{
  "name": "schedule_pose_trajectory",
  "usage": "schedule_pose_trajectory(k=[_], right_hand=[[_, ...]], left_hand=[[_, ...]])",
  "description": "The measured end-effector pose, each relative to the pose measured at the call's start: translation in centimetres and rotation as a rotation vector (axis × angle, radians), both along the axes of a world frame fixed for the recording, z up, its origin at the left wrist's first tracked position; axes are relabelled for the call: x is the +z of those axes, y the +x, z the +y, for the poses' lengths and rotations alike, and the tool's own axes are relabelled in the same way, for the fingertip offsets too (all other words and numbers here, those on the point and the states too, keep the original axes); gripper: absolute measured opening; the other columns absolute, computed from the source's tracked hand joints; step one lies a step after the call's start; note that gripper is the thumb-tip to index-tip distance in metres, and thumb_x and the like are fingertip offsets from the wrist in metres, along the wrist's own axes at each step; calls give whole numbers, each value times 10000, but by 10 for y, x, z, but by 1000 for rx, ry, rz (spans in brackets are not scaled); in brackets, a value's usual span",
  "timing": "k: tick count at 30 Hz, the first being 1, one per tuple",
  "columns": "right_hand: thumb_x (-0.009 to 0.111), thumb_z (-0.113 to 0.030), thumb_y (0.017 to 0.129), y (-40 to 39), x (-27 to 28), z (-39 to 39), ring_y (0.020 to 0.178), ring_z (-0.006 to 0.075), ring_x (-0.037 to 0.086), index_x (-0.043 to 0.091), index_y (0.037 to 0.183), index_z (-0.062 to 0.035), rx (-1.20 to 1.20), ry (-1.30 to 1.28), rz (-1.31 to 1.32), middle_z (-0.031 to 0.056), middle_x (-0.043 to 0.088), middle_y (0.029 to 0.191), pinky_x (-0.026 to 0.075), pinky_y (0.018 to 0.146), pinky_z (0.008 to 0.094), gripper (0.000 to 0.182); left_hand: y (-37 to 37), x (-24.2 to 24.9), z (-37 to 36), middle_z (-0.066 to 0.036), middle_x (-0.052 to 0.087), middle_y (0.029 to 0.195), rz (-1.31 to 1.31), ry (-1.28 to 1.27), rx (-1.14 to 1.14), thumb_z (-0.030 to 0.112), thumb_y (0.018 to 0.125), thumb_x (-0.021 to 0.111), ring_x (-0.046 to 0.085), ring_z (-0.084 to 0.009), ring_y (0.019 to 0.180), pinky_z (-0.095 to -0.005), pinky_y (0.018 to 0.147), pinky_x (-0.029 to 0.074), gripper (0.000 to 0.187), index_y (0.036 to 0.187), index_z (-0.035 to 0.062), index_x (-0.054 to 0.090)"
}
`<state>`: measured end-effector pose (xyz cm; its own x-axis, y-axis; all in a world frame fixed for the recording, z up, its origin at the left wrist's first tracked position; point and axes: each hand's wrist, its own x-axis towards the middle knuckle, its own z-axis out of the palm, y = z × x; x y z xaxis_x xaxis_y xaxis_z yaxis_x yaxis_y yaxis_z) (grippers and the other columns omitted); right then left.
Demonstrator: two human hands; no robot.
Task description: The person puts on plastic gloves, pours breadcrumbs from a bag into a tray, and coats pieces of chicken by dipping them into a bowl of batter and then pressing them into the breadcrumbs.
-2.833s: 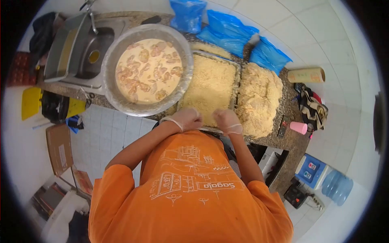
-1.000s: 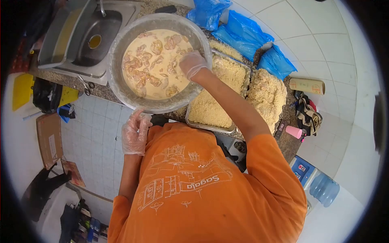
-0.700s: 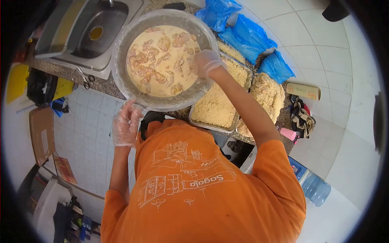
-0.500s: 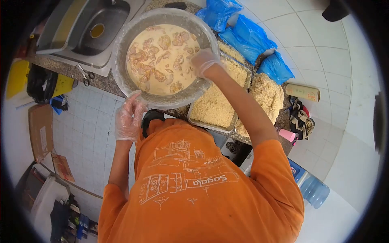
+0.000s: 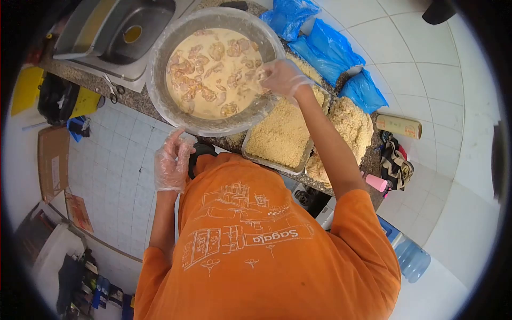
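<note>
A large metal basin (image 5: 160,98) holds pale batter with several pieces of raw meat (image 5: 209,95) in it, apparently chicken. Over the basin's right rim is my right hand (image 5: 286,78) in a clear plastic glove, its fingers closed on a batter-coated piece of meat (image 5: 261,81) that they partly hide. My left hand (image 5: 173,161), gloved too, hangs just below the basin's near rim with loosely bent fingers and nothing visible in them. Beside the basin, under my right forearm, lies a metal tray (image 5: 272,166) of pale crumbs (image 5: 280,136).
Right of the tray is a heap of crumb-coated pieces (image 5: 349,125). Blue plastic bags (image 5: 325,50) lie along the wall. A sink (image 5: 136,32) and scissors (image 5: 113,90) are to the left. A pink cup (image 5: 376,182) sits near the counter's right end.
My right hand has moved right, from inside the basin to over its rim, with a piece of meat now showing at the fingertips. My left hand has shifted only slightly.
</note>
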<state>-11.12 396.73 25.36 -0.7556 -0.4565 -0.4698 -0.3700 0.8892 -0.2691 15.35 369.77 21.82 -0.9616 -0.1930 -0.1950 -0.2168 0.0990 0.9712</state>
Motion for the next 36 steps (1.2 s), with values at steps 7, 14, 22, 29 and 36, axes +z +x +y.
schedule_pose_trajectory(k=[7,14,22,29,36], right_hand=[[689,-212,807,26,33,76,735,138,645,763,1094,-93,-339,-443,-23,68,734,829,528,714,336,319],[642,-257,861,23,55,127,686,283,667,764,988,-112,-319,104,190,138,733,841,551,701,396,228],[659,-262,887,7,0,20,851,326,735,773,1083,-107,-29,-75,278,166,754,1003,577,839,410,275],[578,-201,901,17,-98,-96,982,359,725,757,1033,-44,-15,156,109,200,743,1029,571,879,444,273],[743,-219,839,8,-74,-75,919,300,714,744,1021,-11,-177,32,-7,192,740,1006,572,857,412,276]], left_hand=[[-13,11,14,-65,682,883,-9,-25,10,62,1007,612,643,-124,783,-286,784,545,340,1328,-42,574],[-24,8,14,-61,686,877,-2,-18,5,52,997,622,639,-117,780,-272,768,543,358,1334,-57,572],[-27,10,-7,-71,694,866,-15,-65,-52,45,973,647,637,-113,772,-272,755,539,385,1346,-21,579],[-20,7,-33,-78,677,940,-14,-82,-60,129,1038,580,636,-135,832,-279,768,513,378,1385,-12,527],[-6,-1,-52,-84,681,959,36,-100,18,131,1044,571,630,-136,828,-282,759,510,362,1383,9,530]])
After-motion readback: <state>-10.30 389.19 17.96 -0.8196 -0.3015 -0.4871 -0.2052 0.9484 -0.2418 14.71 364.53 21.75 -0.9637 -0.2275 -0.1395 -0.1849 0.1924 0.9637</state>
